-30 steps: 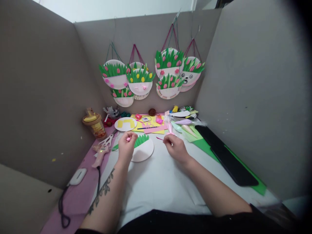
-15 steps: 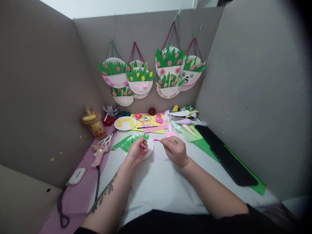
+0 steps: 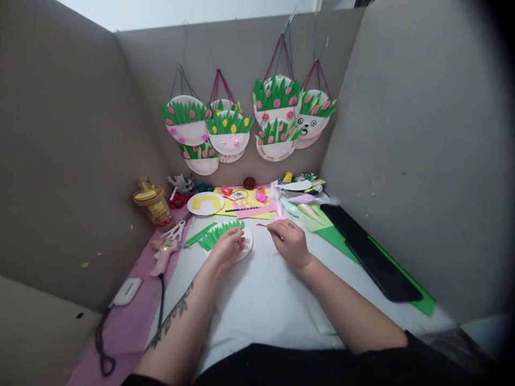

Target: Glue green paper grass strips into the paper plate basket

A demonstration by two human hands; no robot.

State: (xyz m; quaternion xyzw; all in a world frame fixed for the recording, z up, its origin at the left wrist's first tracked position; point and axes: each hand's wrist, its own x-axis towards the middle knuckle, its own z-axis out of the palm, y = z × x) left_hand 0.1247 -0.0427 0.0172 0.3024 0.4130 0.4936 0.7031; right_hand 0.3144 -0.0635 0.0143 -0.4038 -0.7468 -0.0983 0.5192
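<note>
My right hand (image 3: pixel 290 241) pinches a small, thin magenta tool (image 3: pixel 261 225), whose flat tip points left. What kind of tool it is I cannot make out. My left hand (image 3: pixel 228 246) is closed with curled fingers over a white paper plate (image 3: pixel 248 247); whatever is in its fingers is hidden. Green paper cut into grass blades (image 3: pixel 209 237) lies on the plate and reaches past its left edge. A narrow gap separates the two hands.
A pink hot glue gun (image 3: pixel 164 257) and white-handled scissors (image 3: pixel 176 230) lie at left, near a lidded cup (image 3: pixel 155 203). Behind stand a plate with yellow pieces (image 3: pixel 206 204) and piping bags (image 3: pixel 301 199). Decorated plate baskets (image 3: pixel 229 140) hang on the back wall. A black folded panel (image 3: pixel 374 257) lies right.
The magenta tool has tilted and risen slightly with my right hand. My left hand's fingers have shifted, and the pink bit seen in them earlier is now out of sight.
</note>
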